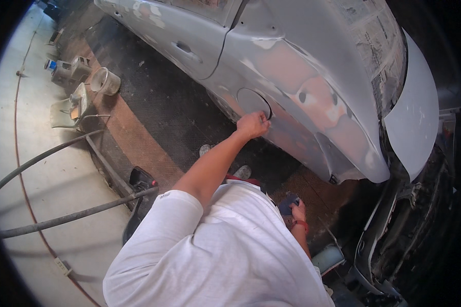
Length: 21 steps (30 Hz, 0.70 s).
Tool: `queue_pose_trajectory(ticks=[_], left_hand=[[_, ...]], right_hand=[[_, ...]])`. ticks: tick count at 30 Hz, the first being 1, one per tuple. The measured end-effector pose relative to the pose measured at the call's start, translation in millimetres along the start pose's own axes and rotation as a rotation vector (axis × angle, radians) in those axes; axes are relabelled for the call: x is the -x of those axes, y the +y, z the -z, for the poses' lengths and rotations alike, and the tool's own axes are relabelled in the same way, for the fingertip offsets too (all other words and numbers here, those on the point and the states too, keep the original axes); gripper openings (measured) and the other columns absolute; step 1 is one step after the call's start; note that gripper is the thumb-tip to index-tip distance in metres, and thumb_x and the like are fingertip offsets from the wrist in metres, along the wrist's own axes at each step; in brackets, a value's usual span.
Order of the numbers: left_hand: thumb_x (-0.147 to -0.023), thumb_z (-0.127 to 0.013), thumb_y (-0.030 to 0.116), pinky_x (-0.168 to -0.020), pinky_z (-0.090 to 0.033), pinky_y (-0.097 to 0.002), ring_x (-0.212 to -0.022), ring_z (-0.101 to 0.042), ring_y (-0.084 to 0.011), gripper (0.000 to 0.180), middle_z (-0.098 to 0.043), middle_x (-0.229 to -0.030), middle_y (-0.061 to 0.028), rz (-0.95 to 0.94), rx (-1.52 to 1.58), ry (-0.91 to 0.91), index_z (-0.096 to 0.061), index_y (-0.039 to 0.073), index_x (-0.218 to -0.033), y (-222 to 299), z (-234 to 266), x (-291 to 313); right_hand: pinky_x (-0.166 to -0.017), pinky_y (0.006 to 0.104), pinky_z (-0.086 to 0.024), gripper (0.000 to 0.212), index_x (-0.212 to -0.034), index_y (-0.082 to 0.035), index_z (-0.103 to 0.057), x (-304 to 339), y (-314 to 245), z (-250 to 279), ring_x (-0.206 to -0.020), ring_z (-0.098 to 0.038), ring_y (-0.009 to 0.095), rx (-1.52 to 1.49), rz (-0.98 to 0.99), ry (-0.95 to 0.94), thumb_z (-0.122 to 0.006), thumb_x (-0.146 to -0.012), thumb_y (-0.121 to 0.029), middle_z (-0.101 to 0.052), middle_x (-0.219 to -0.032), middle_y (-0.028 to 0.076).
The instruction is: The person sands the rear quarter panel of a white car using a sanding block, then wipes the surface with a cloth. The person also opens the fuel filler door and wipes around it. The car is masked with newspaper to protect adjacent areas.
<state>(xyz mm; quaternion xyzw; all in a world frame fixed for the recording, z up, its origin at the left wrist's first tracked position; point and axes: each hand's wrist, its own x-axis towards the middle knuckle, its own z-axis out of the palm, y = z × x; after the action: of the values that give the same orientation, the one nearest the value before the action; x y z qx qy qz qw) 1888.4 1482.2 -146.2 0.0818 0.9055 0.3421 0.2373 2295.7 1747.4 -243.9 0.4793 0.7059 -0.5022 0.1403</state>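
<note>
In front of me is a grey car body panel (292,128) with sanded patches of orange-pink and white. My left hand (254,125) reaches out to the round fuel filler flap (252,101) in that panel. Its fingers are pinched at the flap's lower right edge, and a dark gap runs along the flap's right side. Lower down, away from the car, my right hand (298,210) holds a dark grey sheet (288,204) that looks like sandpaper. A red band sits on the right wrist.
Newspaper (379,46) masks the car's glass at upper right. A detached bumper or similar part (384,245) lies at right. On the left are a white bucket (105,82), a chair (69,112), stools and a dark tubular frame (71,215). Dark and brown matting covers the floor.
</note>
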Motion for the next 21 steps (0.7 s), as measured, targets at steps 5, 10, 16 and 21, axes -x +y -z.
queue_pose_trajectory(ticks=[5, 10, 16, 21], left_hand=[[-0.093, -0.075, 0.062, -0.079, -0.06, -0.051, -0.085, -0.077, -0.04, 0.053, -0.077, -0.08, -0.0153, 0.059, -0.053, 0.246, -0.078, 0.012, -0.079, 20.9, 12.4, 9.1], [-0.089, -0.078, 0.061, -0.076, -0.06, -0.0507, -0.082, -0.076, -0.039, 0.05, -0.076, -0.077, -0.0158, 0.019, -0.123, 0.278, -0.079, 0.012, -0.079, 20.6, 21.3, 3.8], [-0.083, -0.08, 0.056, -0.072, -0.059, -0.0484, -0.076, -0.075, -0.0378, 0.048, -0.074, -0.073, -0.0146, -0.032, -0.076, 0.389, -0.072, 0.01, -0.073, 7.1, 23.8, 19.9], [-0.083, -0.083, 0.053, -0.063, -0.057, -0.0442, -0.064, -0.073, -0.0341, 0.048, -0.07, -0.063, -0.0102, -0.053, 0.024, 0.446, -0.067, 0.011, -0.068, -29.3, 48.6, 64.9]], right_hand=[[-0.097, 0.0376, -0.055, 0.048, -0.128, 0.001, -0.071, 1.7, -6.9, -8.1, -0.104, -0.071, 0.024, -0.07, -0.004, -0.058, -0.068, -0.081, -0.002, -0.076, -0.116, 0.012], [-0.097, 0.0372, -0.056, 0.045, -0.128, 0.0, -0.071, -1.4, -1.2, -1.2, -0.103, -0.073, 0.023, -0.069, -0.021, -0.021, -0.069, -0.083, 0.0, -0.075, -0.116, 0.01], [-0.097, 0.0392, -0.059, 0.038, -0.123, -0.001, -0.07, 21.5, -51.0, 2.8, -0.105, -0.074, 0.022, -0.645, -0.173, -0.058, -0.086, -0.09, -0.012, -0.076, -0.117, 0.011], [-0.098, 0.0385, -0.058, 0.044, -0.127, -0.002, -0.069, 36.9, -153.3, -40.8, -0.106, -0.073, 0.022, -0.572, -0.06, -0.183, -0.089, -0.088, -0.01, -0.074, -0.119, 0.008]])
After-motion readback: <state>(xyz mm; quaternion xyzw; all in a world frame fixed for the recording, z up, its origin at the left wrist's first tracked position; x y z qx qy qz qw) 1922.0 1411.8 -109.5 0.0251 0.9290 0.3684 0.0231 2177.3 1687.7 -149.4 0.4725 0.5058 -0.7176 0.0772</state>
